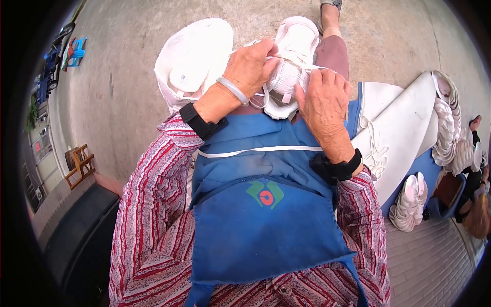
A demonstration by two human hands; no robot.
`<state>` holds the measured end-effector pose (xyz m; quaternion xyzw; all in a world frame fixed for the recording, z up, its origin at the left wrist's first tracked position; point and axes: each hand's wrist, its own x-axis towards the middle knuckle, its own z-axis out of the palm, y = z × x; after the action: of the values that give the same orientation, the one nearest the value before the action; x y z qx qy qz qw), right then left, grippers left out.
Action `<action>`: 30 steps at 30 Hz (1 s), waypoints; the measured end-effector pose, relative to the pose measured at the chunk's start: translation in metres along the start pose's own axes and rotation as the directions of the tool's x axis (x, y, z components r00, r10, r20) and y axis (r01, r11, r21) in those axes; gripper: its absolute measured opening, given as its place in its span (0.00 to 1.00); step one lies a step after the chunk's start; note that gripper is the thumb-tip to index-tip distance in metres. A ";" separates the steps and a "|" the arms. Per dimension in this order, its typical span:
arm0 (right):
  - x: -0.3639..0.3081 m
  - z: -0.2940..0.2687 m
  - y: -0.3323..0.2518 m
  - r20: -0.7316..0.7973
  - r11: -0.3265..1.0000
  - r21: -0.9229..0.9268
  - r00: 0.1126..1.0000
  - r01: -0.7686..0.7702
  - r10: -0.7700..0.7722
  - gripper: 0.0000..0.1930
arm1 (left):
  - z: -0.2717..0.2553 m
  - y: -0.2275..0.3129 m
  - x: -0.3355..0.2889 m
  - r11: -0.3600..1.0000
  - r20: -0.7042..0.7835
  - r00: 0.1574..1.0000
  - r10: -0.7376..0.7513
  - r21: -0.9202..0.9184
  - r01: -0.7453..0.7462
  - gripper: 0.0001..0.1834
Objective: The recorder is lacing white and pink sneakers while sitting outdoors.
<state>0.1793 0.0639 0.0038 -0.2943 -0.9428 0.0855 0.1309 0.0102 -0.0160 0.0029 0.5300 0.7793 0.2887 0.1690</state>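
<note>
A pale pink-and-white sneaker (295, 43) lies over my lap, toe pointing away from me. A white shoelace (294, 55) crosses its eyelets. My left hand (250, 69), at the shoe's left side, has thumb and forefinger pinched on the lace. On the other side, my right hand (327, 100) curls its fingers around the lace, thumb down beside the shoe's tongue (284, 77). A loop of lace hangs below my left fingertips. Left of that hand sits a large white shoe-shaped piece (197, 56), partly behind my wrist. A blue apron (266, 230) covers my front.
At right, a white sheet (404, 123) carries a bunch of loose laces (376, 153). Stacked white shoe parts (445, 128) and more pale shoes (409, 202) lie beyond, near another person (478, 204). A wooden stool (80, 165) and blue chair (76, 51) stand at left.
</note>
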 end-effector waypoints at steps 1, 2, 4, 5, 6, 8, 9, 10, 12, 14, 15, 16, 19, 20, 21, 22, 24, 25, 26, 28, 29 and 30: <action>0.000 0.002 -0.001 -0.003 1.000 0.001 1.000 0.000 0.000 0.18 | 0.001 0.001 -0.003 1.000 -0.001 1.000 0.002 0.002 -0.002 0.13; 0.000 0.004 -0.003 0.000 0.999 -0.043 1.000 0.002 -0.002 0.16 | 0.003 0.002 -0.008 0.991 0.002 0.998 0.069 0.118 -0.069 0.16; -0.001 0.007 -0.002 0.000 0.996 -0.088 1.000 0.000 0.000 0.14 | -0.001 0.017 -0.018 0.949 0.105 0.993 0.058 0.303 -0.087 0.23; 0.000 0.009 -0.001 -0.007 0.997 -0.081 1.000 0.011 -0.011 0.13 | 0.003 0.018 -0.018 0.948 0.104 0.993 0.061 0.304 -0.090 0.23; 0.000 0.010 -0.001 -0.010 0.997 -0.073 1.000 0.024 -0.025 0.11 | 0.009 0.018 -0.022 0.905 0.040 0.993 0.111 0.409 -0.118 0.24; 0.003 0.007 -0.001 0.015 0.998 -0.052 1.000 0.026 -0.026 0.10 | 0.014 0.016 -0.026 0.868 -0.001 0.987 0.158 0.478 -0.139 0.24; 0.003 0.007 -0.001 0.039 0.999 -0.030 0.999 0.027 -0.026 0.10 | 0.015 0.012 -0.027 0.867 -0.004 0.987 0.158 0.479 -0.137 0.24; 0.003 0.008 0.002 0.037 0.999 -0.031 0.999 0.030 -0.029 0.10 | 0.015 0.006 -0.027 0.896 0.009 0.995 0.104 0.433 -0.098 0.22; 0.003 0.009 0.011 -0.004 0.997 0.073 1.000 0.028 -0.027 0.11 | 0.015 0.000 -0.022 0.921 0.020 0.998 0.052 0.387 -0.056 0.20; 0.004 0.010 0.015 -0.020 0.988 0.149 0.999 0.045 -0.043 0.12 | 0.011 -0.002 -0.013 0.964 0.134 0.991 0.021 0.260 -0.055 0.18; 0.006 0.010 0.016 -0.034 0.972 0.227 0.998 0.060 -0.054 0.14 | 0.010 -0.003 -0.008 0.963 0.130 0.991 0.020 0.263 -0.054 0.18; 0.006 0.012 0.017 -0.037 0.971 0.229 0.998 0.064 -0.057 0.14 | 0.010 -0.004 -0.003 0.967 0.174 0.985 -0.007 0.254 -0.038 0.18; 0.006 0.016 0.017 -0.117 0.960 0.235 0.985 0.151 -0.126 0.15 | 0.009 -0.004 -0.006 0.955 0.217 0.976 -0.018 0.292 -0.047 0.17; 0.006 0.018 0.015 -0.042 0.970 0.168 0.984 0.176 -0.171 0.15 | 0.009 -0.004 -0.009 0.939 0.217 0.976 -0.005 0.338 -0.070 0.17; 0.005 0.016 0.012 0.038 0.974 0.098 0.977 0.206 -0.211 0.15 | 0.011 -0.004 -0.012 0.940 0.217 0.976 -0.003 0.333 -0.071 0.17; 0.007 0.015 0.011 -0.005 0.972 0.078 0.975 0.221 -0.222 0.12 | 0.012 -0.004 -0.016 0.933 0.145 0.988 0.049 0.345 -0.097 0.16; 0.012 0.011 0.009 0.027 0.977 0.047 0.977 0.210 -0.211 0.10 | 0.014 -0.004 -0.018 0.935 0.086 0.992 0.095 0.334 -0.118 0.15; 0.014 0.010 0.008 0.055 0.980 0.021 0.978 0.200 -0.200 0.08 | 0.015 -0.004 -0.016 0.936 0.085 0.992 0.092 0.332 -0.115 0.15; 0.014 0.010 0.008 0.059 0.979 0.020 0.978 0.202 -0.203 0.08 | 0.017 -0.005 -0.013 0.939 0.149 0.987 0.057 0.327 -0.104 0.16; 0.018 0.012 0.009 0.025 0.978 -0.021 0.978 0.207 -0.206 0.05 | 0.018 -0.005 -0.010 0.941 0.206 0.978 0.024 0.326 -0.091 0.17; 0.019 0.012 0.010 0.024 0.977 -0.023 0.977 0.211 -0.210 0.05 | 0.021 -0.005 -0.012 0.937 0.198 0.979 0.040 0.333 -0.106 0.17; 0.018 0.014 0.010 0.024 0.977 -0.002 0.977 0.213 -0.213 0.05 | 0.023 -0.005 -0.014 0.933 0.192 0.980 0.057 0.339 -0.120 0.17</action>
<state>0.1660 0.0815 -0.0080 -0.1910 -0.9706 0.0722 0.1275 0.0247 -0.0237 -0.0185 0.6099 0.7750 0.1045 0.1282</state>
